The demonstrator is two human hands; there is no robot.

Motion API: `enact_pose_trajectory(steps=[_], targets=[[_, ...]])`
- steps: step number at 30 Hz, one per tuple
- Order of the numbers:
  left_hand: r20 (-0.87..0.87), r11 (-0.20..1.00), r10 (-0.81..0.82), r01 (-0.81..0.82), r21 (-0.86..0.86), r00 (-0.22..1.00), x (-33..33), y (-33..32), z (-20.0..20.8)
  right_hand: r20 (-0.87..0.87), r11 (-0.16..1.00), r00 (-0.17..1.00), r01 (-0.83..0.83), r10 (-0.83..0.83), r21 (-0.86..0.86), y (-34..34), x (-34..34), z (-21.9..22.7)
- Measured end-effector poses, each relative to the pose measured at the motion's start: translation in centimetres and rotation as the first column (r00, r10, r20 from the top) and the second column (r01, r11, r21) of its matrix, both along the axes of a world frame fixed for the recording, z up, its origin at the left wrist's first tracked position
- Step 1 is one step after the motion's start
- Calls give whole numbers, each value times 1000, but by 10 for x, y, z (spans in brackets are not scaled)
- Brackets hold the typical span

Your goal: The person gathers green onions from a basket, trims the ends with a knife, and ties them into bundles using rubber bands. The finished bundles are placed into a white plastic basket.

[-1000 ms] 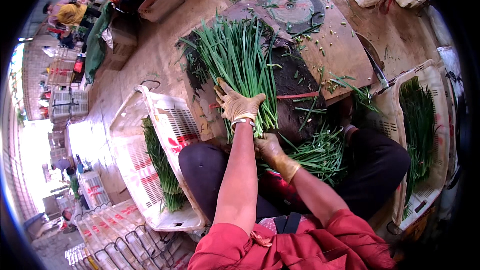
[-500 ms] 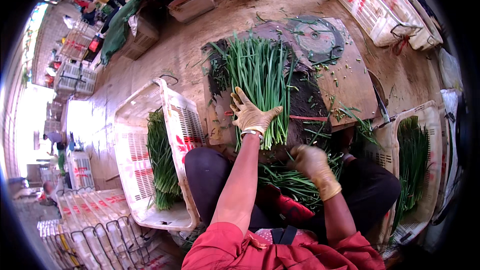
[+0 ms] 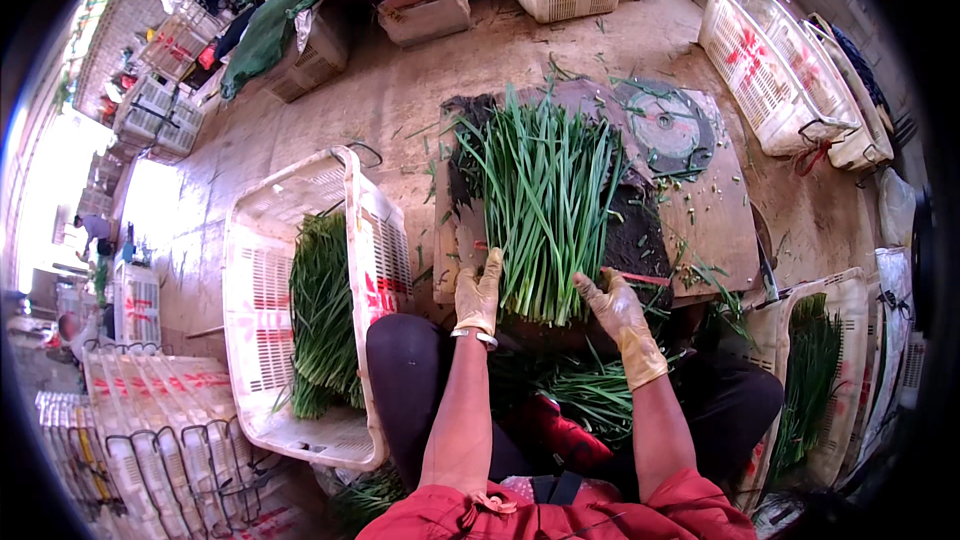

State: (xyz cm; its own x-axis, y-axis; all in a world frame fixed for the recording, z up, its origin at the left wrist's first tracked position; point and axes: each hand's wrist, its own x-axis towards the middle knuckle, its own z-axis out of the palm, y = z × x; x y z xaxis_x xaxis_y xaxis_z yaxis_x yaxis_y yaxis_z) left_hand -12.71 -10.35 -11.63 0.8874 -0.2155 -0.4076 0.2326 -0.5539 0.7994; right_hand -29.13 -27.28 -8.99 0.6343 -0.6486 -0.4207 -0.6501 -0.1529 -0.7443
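Note:
A thick bundle of green garlic chives (image 3: 545, 200) lies on a low wooden board (image 3: 710, 230), pale stem ends towards me and leaf tips pointing away. My left hand (image 3: 480, 296), in a tan glove, is at the left side of the stem ends, fingers stretched out and open. On the other side my gloved right hand (image 3: 618, 316) is open too, thumb apart and fingertips close to the stems. Whether either hand presses on the bundle I cannot tell. More loose chives (image 3: 590, 395) lie in my lap, below the board's near edge.
A white plastic crate (image 3: 250, 360) with chives stands left of my knee; another crate (image 3: 850, 350) with chives stands at right. A round disc (image 3: 668, 125) with cut scraps sits on the board's far right. More crates (image 3: 765, 60) stand beyond.
My left hand has gone from lying flat on the chives to their left side. My right hand has risen from my lap to their right side. The bundle looks wider, and the view has shifted.

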Motion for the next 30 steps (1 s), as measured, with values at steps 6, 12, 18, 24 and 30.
enact_pose_trajectory(steps=[6,12,18,24,30], targets=[[-201,899,-238,138,-415,950,-10,-40,8,305,924,949,-40,-85,381,32,29,-41],[112,858,-513,508,70,851,-31,-27,25,168,889,985,-99,25,446,7,7,-16],[122,891,-453,454,13,883,-37,-22,21,-216,943,965,-201,145,-266,-3,6,15],[-8,886,-372,353,-301,928,2,-15,34,356,922,928,37,111,-384,13,11,50],[-143,759,-566,581,294,812,53,-33,35,176,907,921,-282,347,-314,39,52,60]])
